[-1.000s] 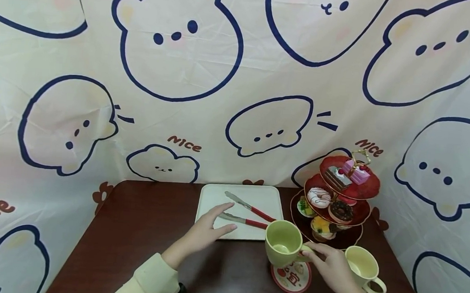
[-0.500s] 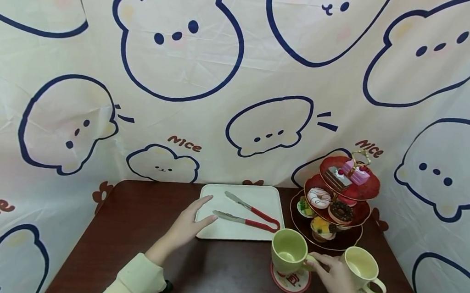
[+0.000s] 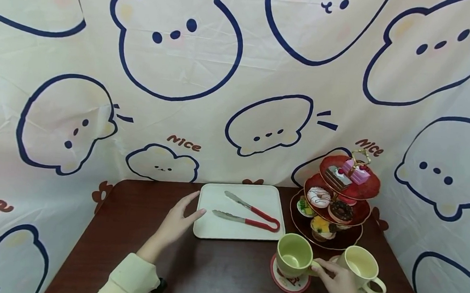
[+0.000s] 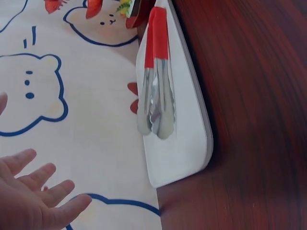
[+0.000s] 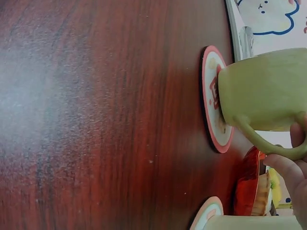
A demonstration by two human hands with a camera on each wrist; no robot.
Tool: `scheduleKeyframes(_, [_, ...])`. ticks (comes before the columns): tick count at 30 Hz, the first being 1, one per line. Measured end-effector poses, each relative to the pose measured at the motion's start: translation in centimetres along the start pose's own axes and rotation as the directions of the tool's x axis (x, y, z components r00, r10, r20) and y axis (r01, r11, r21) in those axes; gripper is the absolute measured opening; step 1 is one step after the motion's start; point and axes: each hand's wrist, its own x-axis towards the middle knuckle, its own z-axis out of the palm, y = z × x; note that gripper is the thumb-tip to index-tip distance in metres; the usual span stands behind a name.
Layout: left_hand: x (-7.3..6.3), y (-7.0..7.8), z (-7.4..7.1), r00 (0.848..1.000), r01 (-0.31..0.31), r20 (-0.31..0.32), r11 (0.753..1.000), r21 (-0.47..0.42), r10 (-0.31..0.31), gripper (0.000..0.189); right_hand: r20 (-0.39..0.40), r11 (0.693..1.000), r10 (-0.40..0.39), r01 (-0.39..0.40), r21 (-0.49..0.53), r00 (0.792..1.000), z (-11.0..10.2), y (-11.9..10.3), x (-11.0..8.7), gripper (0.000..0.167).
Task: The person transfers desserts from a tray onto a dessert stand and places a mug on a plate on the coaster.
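Observation:
My right hand (image 3: 342, 286) pinches the handle of a green mug (image 3: 294, 252). Upright, that mug is over a round red-rimmed coaster (image 3: 278, 278); in the right wrist view its base meets or nearly meets the coaster (image 5: 211, 103), and I cannot tell which. A paler yellow mug (image 3: 361, 264) sits on another coaster (image 5: 209, 211), just right of this hand. My left hand (image 3: 175, 220) holds nothing, fingers extended, beside the left edge of a white tray (image 3: 207, 229). Red-handled tongs (image 3: 255, 210) lie spread on the tray.
Behind the mugs rises a three-tier stand (image 3: 364, 216) with donuts, cake slices and tarts on red plates. A dark wooden table (image 3: 224, 279) carries everything. Patterned cloth (image 3: 170, 127) hangs along the back and sides.
The green mug has come down and slightly right, from in front of the tongs' handles to over the coaster, in my right hand. My left hand has drawn away leftward from the tray.

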Motion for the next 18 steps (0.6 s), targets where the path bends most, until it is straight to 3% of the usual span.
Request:
scheduleKeyframes(7, [0.1,-0.8,-0.9,0.999,0.032,-0.019,0.998,0.048,-0.031,0.069,0.0,0.999,0.025,-0.025,-0.026,1.0,0.0,0.2,-0.1,0.019])
scheduleKeyframes(18, [0.2,-1.4,-1.8,1.0,0.015,-0.009,0.981,0.194,-0.014,0.073,0.034,0.998,0.057,-0.057,-0.006,0.998,-0.4,0.6,-0.4,0.019])
